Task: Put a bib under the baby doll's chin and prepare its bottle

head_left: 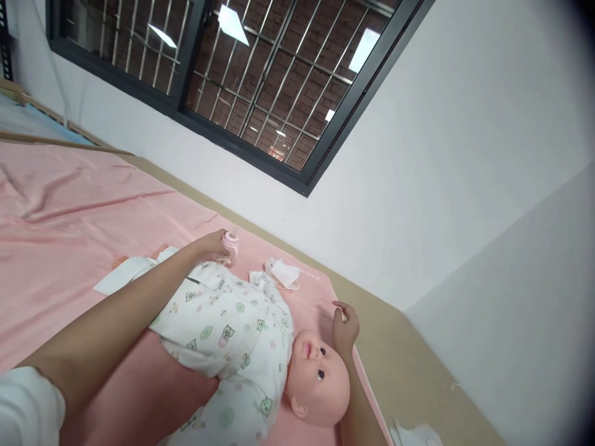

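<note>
The left hand (216, 243) is gripping the bottle (229, 246), its fingers closing around the body below the pink collar; the right hand (346, 324) is curling its fingers inward and pinching a small white scrap (343, 315), whose form is remaining too small to identify. The white wall (372, 186) is spanning the background, and the dark-framed window (260, 68) is showing metal bars in front of brickwork, with bright reflections lying across the glass. The pink sheet (60, 204) is covering most of the tan surface (400, 353), which is showing along the wall and at the right. The doll (237, 328) is lying on its back on the sheet, its head pointing right and its legs extending left; its white garment is displaying small green and animal prints. The left forearm is passing above the lower part of the doll, and the right forearm is running just beside the doll's head. White tissue (416, 435) is resting at the lower right edge of the view. The clear wrapper (284, 274) is lying on the sheet between the two hands, near one sleeve of the doll, with a white piece showing on it. The bottle is standing nearly upright at the far side of the doll, its clear teat pointing upward.
</note>
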A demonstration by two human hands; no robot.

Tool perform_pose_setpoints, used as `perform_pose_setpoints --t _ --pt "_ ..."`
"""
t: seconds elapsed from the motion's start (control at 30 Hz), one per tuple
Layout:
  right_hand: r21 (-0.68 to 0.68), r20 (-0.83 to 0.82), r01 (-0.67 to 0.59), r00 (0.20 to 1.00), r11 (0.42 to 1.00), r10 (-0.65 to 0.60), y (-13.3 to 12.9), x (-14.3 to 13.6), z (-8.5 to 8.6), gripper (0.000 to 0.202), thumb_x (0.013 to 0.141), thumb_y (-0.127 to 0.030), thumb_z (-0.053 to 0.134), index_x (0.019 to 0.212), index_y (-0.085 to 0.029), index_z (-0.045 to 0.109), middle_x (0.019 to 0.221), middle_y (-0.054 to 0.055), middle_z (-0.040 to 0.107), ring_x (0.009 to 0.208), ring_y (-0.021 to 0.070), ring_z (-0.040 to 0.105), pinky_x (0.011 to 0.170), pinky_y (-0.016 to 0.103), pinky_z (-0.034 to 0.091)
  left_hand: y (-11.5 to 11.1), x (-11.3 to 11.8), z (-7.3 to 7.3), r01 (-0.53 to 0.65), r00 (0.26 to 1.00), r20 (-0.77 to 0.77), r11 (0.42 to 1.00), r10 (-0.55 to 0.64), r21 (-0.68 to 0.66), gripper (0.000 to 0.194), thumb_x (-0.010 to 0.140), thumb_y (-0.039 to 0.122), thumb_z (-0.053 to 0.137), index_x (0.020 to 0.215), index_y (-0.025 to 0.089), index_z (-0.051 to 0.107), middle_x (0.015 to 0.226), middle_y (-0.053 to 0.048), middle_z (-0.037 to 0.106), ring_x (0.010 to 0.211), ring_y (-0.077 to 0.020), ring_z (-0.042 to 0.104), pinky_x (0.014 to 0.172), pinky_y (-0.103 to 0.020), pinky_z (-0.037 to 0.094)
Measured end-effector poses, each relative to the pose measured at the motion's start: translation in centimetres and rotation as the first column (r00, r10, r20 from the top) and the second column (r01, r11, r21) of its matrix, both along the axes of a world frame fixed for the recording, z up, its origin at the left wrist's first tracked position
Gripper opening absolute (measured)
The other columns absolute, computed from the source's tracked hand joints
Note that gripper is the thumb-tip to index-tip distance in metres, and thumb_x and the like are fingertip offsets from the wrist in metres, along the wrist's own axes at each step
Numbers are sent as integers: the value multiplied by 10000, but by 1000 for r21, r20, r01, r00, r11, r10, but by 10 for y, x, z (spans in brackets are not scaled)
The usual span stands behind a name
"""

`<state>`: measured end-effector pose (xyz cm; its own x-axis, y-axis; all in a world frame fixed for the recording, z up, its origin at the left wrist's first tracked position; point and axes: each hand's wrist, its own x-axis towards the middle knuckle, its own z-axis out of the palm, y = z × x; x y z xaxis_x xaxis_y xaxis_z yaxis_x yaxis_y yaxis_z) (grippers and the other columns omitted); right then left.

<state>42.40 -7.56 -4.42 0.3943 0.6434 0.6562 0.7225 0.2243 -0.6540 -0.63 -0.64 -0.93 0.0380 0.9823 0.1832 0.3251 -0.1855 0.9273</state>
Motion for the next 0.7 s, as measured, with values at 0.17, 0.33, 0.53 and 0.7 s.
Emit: perform_pose_setpoints --t 0.17,0.33,0.53,0.7 --pt "-130 37 272 962 953 -270 -7 0 -13 516 713 -357 453 1138 -93 578 1207 186 570 1207 320 469 1103 469 260 8 0 -11 -41 999 -35 999 42 5 562 466 156 674 1009 166 529 887 -50 696 886 -289 670 664 -293 523" --pt "-377 2 366 919 851 -394 -8 -4 -25 711 721 -336 544 1348 -38 390 1308 257 478 1272 349 436 1068 451 346 11 0 -19 -89 991 -98 996 89 8 593 502 257 711 1051 180 501 897 -43 690 853 -262 667 604 -256 492" --pt "-445 85 399 910 802 -406 -10 -2 -30 754 701 -210 552 1385 3 319 1296 300 464 1270 396 434 1036 462 369 11 0 -19 -118 979 -163 993 121 31 567 535 294 711 1057 201 508 918 -27 692 849 -250 669 616 -255 483" --pt "-475 125 402 912 783 -392 -12 2 -30 713 758 -266 518 1385 5 313 1269 295 496 1218 380 496 1014 441 380 10 0 -17 -123 975 -178 991 130 51 524 551 274 703 1032 201 506 957 -37 689 905 -257 664 661 -267 497"
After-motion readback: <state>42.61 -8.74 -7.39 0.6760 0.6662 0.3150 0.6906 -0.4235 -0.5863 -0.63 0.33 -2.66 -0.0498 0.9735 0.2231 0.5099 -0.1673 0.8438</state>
